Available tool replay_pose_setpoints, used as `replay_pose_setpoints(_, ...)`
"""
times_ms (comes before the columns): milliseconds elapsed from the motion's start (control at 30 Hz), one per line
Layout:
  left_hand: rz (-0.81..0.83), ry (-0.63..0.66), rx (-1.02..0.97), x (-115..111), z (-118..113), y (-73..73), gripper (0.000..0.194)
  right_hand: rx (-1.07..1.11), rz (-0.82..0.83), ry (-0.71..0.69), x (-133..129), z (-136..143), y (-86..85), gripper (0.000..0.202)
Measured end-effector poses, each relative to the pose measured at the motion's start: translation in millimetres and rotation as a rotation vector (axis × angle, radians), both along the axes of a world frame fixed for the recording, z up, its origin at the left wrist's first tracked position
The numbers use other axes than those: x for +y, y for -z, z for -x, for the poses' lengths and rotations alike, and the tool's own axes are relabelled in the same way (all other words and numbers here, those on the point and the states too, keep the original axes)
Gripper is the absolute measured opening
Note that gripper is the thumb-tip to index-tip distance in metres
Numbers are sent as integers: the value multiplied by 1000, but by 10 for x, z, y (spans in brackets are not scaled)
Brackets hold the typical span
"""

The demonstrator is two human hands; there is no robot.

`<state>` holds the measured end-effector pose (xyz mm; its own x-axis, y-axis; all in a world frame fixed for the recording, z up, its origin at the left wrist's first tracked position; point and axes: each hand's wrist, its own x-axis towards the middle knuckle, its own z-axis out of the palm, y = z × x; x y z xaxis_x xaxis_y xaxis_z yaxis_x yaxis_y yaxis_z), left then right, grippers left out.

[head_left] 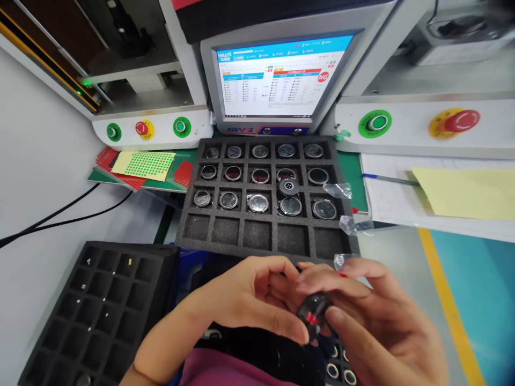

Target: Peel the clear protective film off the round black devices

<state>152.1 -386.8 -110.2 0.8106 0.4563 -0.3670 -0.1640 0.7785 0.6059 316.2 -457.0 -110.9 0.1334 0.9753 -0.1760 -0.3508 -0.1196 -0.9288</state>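
Note:
Low in the middle of the view, my left hand (257, 297) and my right hand (374, 316) both grip a dark round watch body (319, 303) with a small red patch on its edge. The left thumb presses on its near side, and the right thumb and fingers close on its other side. Much of the watch body is hidden by the fingers. Just beyond my hands lies a grey foam tray (273, 257) with round watch bodies in its three far rows. One watch body (288, 186) lies back side up across a divider.
A second foam tray (92, 311) sits lower left. Behind the near tray stand a monitor (277, 75) showing NG and machine panels with a red stop button (462, 120). Green dot stickers (145, 163) lie left; a pen (390, 179) and yellow paper (466, 193) lie right.

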Motion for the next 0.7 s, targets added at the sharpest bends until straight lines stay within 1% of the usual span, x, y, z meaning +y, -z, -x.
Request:
replay_pose_setpoints(67, 23, 19, -7, -7, -13, -13, 41, 20, -50, 12, 6, -11, 22, 29)
replay_pose_setpoints(133, -36, -6, 30, -34, -31, -44, 43, 54, -75, 58, 0, -2, 47, 29)
replay_pose_setpoints(200, -168, -69, 101, -83, -61, -80, 48, 62, -66, 160, -21, 31, 72, 28)
replay_pose_setpoints(233, -258, -104, 156, -113, -80, -95, 46, 53, -68, 226, -34, 53, 85, 28)
replay_pose_setpoints(300, -450, -153, 286, -176, -120, -113, 34, 11, -114, 322, -59, 93, 106, 29)
replay_pose_setpoints(333, -540, -160, 351, -205, -139, -114, 27, -12, -145, 342, -70, 106, 114, 28)
replay_pose_setpoints(400, -699, -165, 460, -249, -168, -108, 18, -35, -189, 295, -90, 116, 120, 26)
replay_pose_setpoints(433, -763, -163, 487, -263, -178, -102, 18, -30, -198, 251, -99, 115, 120, 25)
replay_pose_setpoints(500, -866, -177, 502, -278, -191, -92, 24, 1, -212, 174, -107, 117, 118, 26)
replay_pose_setpoints(533, -899, -192, 500, -281, -195, -89, 27, 16, -227, 159, -105, 124, 118, 28)
replay_pose_setpoints(600, -933, -203, 495, -287, -203, -85, 28, 32, -278, 174, -85, 155, 120, 31)
replay_pose_setpoints(700, -985, -225, 512, -310, -214, -77, 25, 54, -338, 235, -34, 224, 127, 31)
